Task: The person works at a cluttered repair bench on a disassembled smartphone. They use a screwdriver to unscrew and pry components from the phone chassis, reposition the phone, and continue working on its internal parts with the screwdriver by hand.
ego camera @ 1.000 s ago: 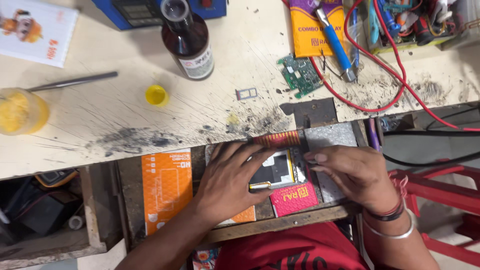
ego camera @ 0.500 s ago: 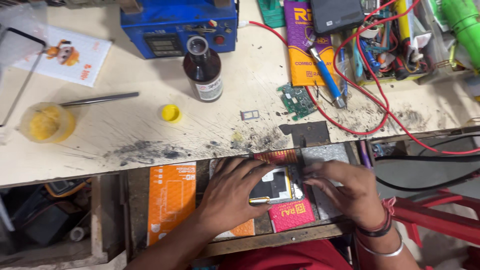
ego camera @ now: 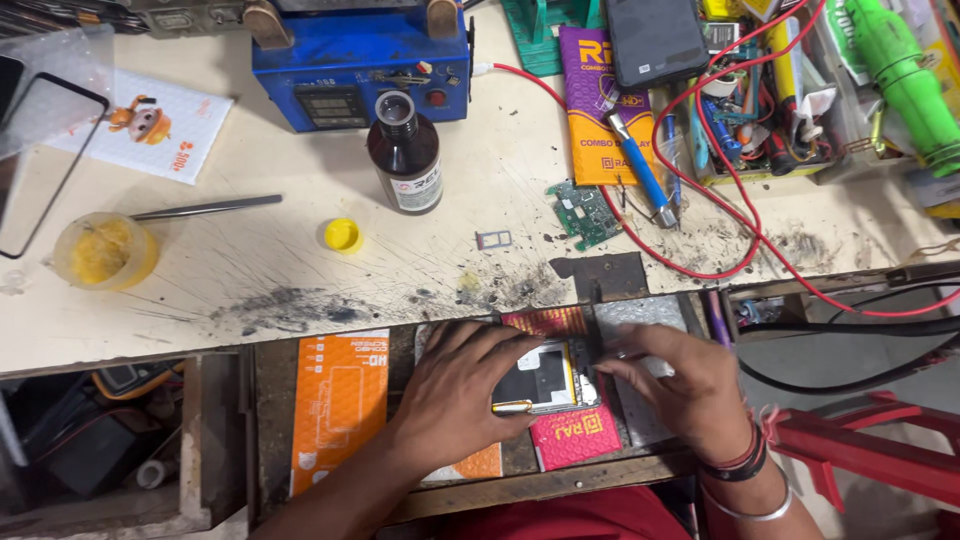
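Phone repair workshop. Scorched workbench point(ego camera: 300, 270); blue heating station point(ego camera: 360, 65) at back edge; loose circuit board point(ego camera: 583, 212), red wires point(ego camera: 740, 190) right of station.

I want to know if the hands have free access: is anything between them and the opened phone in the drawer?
Nothing visible: the left hand lies directly on the opened phone, and the right hand's fingertips meet its right edge.

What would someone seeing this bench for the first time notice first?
Probably the two hands low in the middle: the left hand presses down on an opened phone in the drawer, and the right hand works at its edge. Behind them, a dark brown bottle stands uncapped before a blue machine, its yellow cap lying nearby on the scorched worktop.
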